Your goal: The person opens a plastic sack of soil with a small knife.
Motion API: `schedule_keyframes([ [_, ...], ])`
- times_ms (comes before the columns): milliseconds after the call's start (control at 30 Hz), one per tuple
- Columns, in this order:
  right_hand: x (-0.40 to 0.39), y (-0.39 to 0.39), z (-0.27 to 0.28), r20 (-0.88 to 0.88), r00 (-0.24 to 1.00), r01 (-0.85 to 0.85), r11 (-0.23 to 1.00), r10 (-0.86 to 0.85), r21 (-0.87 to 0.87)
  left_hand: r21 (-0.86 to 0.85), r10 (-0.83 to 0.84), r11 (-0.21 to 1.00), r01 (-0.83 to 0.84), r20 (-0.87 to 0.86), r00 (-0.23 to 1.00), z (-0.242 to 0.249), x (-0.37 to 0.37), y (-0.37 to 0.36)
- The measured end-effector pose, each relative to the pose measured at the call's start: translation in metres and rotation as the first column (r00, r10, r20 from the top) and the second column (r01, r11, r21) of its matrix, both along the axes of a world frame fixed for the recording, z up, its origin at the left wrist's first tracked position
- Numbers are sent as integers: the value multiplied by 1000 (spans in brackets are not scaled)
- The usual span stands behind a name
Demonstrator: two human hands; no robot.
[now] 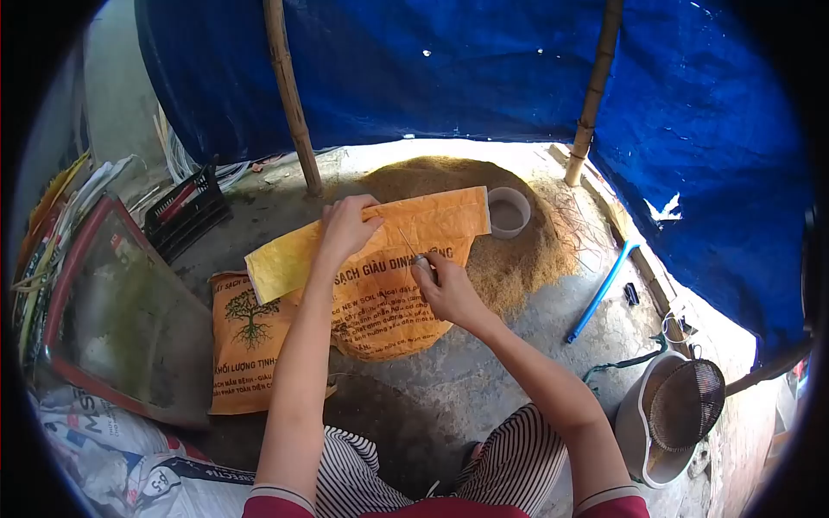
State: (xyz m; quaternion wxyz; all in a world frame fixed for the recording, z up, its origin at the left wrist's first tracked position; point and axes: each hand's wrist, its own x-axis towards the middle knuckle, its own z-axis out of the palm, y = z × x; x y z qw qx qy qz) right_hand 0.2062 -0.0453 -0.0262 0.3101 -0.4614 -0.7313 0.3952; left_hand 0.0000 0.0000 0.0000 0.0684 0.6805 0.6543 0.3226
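In front of me stands an orange printed soil bag (389, 302), its upper part folded over into a yellow and orange flap. My left hand (350, 226) grips the bag's folded top edge, fingers closed over it. A thin metal tool (408, 243) with a slender shaft is held in my right hand (449, 289), against the bag's front near the printed title. Whether its tip pierces the bag cannot be made out, and its handle is mostly hidden by the fingers. To the left, a second orange bag (246, 345) with a tree print lies partly behind my left forearm.
Behind the bag is a heap of brown grainy material (509, 276) with a white round tub (509, 212) in it. A blue pipe (602, 293) and a white bucket (637, 423) with a sieve (688, 406) are right. A black crate (188, 211) and red-framed panel (129, 319) stand left.
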Motion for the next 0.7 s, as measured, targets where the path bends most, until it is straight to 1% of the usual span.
schedule_keyframes([
  [67,-3,1,-6,-7,1000,15,994,-14,110,70,-15,997,15,-5,1000,1,2,-4],
  [100,7,9,-6,22,1000,15,992,-18,123,83,-19,996,17,24,1000,0,14,1],
  [167,2,7,-14,-43,999,19,986,-12,165,70,-26,997,25,10,1000,5,12,-4],
  [200,-3,6,-17,-59,998,25,986,-15,163,67,-29,997,29,-6,1000,6,7,-3],
  [267,-4,8,-19,-95,995,35,980,-17,196,123,-51,991,53,-22,998,4,2,2],
  [300,-3,6,-15,-89,996,34,980,-16,197,124,-50,991,52,-16,999,3,3,2],
  [367,-1,2,-5,-41,998,53,986,-47,158,121,-112,987,108,31,993,2,4,0],
  [400,-1,1,-4,-41,998,49,987,-43,156,119,-108,988,104,32,994,2,4,-2],
  [467,-2,0,-2,-16,997,75,975,-73,207,326,-125,929,177,-176,976,1,8,-6],
  [600,-5,5,-13,-25,998,64,965,-60,254,307,-142,930,203,-209,968,2,12,-11],
  [667,-6,7,-16,-24,998,61,965,-57,256,298,-187,931,209,-101,977,2,13,-14],
  [700,-6,7,-16,-25,998,60,965,-55,256,299,-185,931,208,-102,977,2,13,-14],
])
